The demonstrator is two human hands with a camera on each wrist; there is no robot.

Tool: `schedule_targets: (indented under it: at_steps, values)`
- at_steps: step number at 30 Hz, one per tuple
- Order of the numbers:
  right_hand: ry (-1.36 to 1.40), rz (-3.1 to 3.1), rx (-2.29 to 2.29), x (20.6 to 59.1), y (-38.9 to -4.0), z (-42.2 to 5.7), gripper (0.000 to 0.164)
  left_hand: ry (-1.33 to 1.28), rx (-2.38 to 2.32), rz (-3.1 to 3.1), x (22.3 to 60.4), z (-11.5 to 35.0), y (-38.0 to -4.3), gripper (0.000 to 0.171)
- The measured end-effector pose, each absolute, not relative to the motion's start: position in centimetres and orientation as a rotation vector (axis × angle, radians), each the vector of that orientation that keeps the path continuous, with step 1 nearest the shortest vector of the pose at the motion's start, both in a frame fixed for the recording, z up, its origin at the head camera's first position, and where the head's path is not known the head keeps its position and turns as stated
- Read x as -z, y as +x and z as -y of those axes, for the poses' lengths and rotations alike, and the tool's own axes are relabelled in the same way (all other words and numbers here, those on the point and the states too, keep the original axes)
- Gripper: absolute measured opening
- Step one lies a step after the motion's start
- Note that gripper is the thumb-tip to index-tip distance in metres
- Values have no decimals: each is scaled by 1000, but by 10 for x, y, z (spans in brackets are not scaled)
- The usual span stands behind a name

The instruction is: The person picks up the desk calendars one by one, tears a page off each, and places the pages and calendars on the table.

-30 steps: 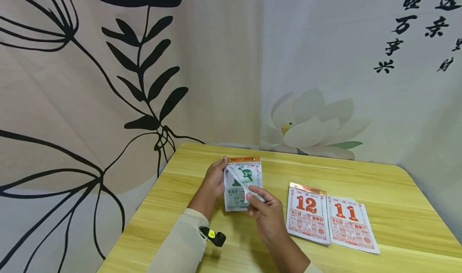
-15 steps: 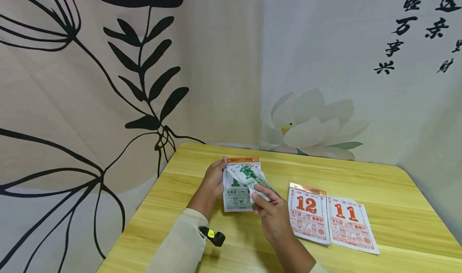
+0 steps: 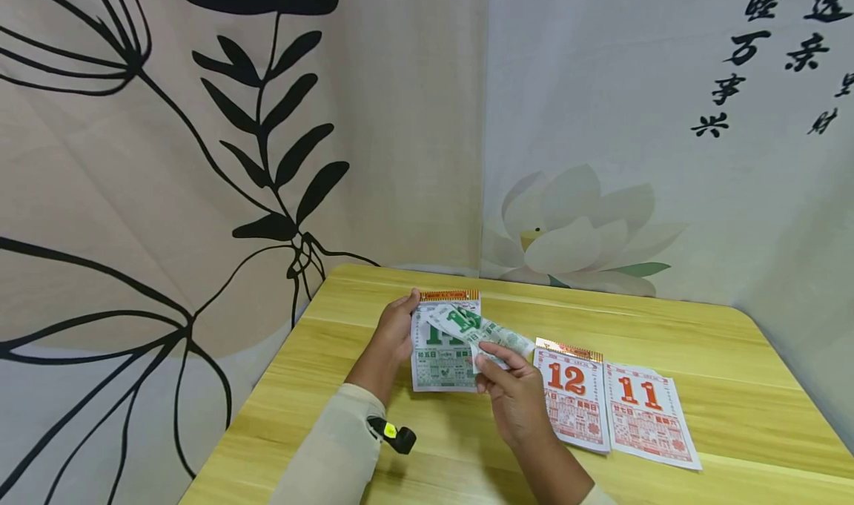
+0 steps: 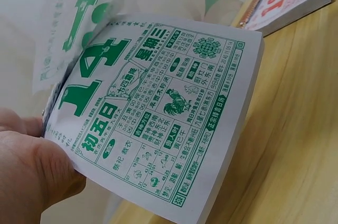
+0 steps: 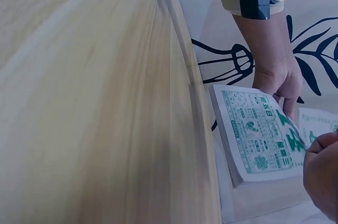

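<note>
My left hand grips a thick tear-off calendar by its upper left side, thumb on the front. Its showing page reads a green 14, clearest in the left wrist view, where the pad is tilted. Between the thumb and fingers of my right hand is a thin loose page with green print, slanted across the pad's top right. This page curls up near the gold-and-red header in the left wrist view; whether a corner is still attached, I cannot tell.
To the right on the wooden table lie a second calendar showing a red 12 and, against it, a separate page with a red 11. Patterned curtains hang behind the table. A small black camera sits on the left wrist.
My right hand has moved rightward and slightly down, drawing the green page across and away from the pad, so more of the 14 page shows. My left hand has stayed in place.
</note>
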State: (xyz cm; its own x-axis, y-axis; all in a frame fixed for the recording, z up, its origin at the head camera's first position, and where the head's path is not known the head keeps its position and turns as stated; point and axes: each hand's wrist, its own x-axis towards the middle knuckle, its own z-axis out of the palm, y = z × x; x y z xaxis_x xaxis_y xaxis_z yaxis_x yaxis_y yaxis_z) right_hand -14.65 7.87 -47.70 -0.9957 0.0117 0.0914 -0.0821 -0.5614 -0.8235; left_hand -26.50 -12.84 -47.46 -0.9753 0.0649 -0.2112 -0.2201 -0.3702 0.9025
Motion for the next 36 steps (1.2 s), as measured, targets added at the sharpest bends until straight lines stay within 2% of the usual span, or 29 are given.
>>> schedule_targets:
  at_steps: [36]
  values:
    - [313, 1385, -2746, 475, -143, -104, 41, -268, -2328, -1833, 476, 139, -264, 44]
